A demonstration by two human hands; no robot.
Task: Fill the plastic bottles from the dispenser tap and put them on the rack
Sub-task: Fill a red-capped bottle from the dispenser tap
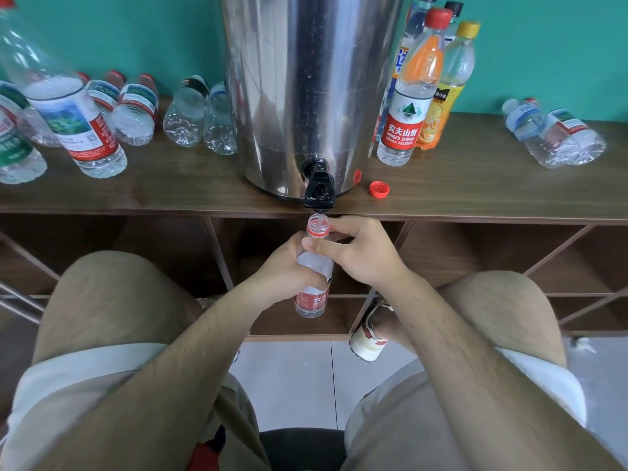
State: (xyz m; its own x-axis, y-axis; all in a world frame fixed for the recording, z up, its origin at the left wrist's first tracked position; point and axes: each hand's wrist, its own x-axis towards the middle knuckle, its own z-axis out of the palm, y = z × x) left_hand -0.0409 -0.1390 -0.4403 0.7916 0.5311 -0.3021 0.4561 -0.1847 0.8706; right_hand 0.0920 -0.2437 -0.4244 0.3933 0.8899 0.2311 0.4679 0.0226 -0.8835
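A clear plastic bottle (pixel 311 300) with a red label and no cap is held upright, its open neck right under the black tap (pixel 318 188) of the steel dispenser (pixel 306 90). My left hand (pixel 289 273) grips the bottle's body. My right hand (pixel 360 253) pinches it near the shoulder, thumb across the front. A loose red cap (pixel 379 189) lies on the wooden shelf top (pixel 475 188) to the right of the tap.
Several empty bottles (pixel 183 113) lie and stand on the shelf top left of the dispenser, upright bottles (pixel 407 103) stand right of it, and two (pixel 554 134) lie at far right. Wooden rack compartments (pixel 475 260) open below the shelf top. My knees flank the bottle.
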